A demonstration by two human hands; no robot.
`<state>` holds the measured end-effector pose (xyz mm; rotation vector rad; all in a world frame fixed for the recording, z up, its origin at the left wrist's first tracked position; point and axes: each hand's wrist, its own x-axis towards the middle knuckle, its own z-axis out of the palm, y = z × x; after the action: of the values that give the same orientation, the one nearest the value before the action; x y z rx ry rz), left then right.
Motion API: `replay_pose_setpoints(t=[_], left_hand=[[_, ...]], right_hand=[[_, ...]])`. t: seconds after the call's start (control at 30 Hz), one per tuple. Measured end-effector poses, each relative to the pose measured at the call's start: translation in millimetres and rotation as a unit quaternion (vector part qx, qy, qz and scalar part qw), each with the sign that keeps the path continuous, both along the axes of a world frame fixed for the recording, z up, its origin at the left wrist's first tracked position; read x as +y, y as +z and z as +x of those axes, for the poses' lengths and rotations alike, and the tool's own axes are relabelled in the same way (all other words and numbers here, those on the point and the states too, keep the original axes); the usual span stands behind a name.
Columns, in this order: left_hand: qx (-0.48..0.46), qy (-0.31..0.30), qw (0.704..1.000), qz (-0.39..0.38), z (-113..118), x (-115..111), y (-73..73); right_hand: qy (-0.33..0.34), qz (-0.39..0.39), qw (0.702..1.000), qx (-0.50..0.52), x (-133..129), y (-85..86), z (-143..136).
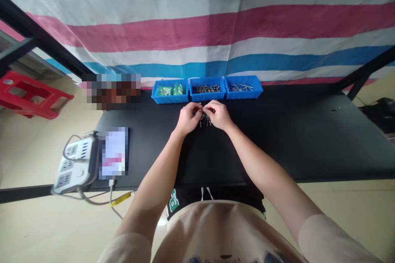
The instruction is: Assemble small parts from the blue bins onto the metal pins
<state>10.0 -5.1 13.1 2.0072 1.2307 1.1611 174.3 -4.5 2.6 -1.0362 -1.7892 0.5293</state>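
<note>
Beige shirt (225,226): nearest, well this side of the middle bin (197,97); its print (222,260) is cut off at the bottom.
Dark shorts (216,194): this side of the middle bin, largely covered by the shirt.
Power strip (77,164): left of and nearer than the middle bin.
Screen device (113,152): left of and nearer than the middle bin, display masked by coarse blocks.
Tabletop (277,144): black, under the middle bin, partly hidden by both forearms.
Left hand (187,119): just this side of the middle bin, fingers curled toward the thumb; whether clamped on a piece, I cannot tell.
Right hand (219,116): likewise, beside it; fingertips too small to read, so I cannot tell.
Metal pieces (206,121): on the tabletop before the middle bin, between the hands, partly covered.
Middle bin: blue, its small parts blurring together.
Left bin (171,99): beside the middle bin; greenish bags (168,90), contents unclear.
Right bin (245,95): beside the middle bin; thin metal pins (240,88).
Red stool (31,95): far left of the middle bin, cut off.
Striped sheet (185,33): behind the middle bin, running out of view.
</note>
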Motion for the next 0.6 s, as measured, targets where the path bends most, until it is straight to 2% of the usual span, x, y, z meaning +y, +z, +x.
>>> replay_pose_setpoints(t=[0.27, 0.43, 0.6], left_hand=[[-0.005, 0.077, 0.996, 0.035, -2.3, 3.7, -2.7], [0.014, 0.09, 0.994, 0.056, -3.4, 7.4, -5.6], [0.04, 0.095, 0.993, 0.052, -4.5, 7.4, -4.2]], right_hand=[[-0.046, 0.024, 0.997, -0.048, 14.1, 12.2, 9.9], [-0.104, 0.029, 0.987, -0.118, 54.0, 28.0, 26.1], [-0.18, -0.017, 0.96, -0.215, 96.1, 44.4, 39.1]])
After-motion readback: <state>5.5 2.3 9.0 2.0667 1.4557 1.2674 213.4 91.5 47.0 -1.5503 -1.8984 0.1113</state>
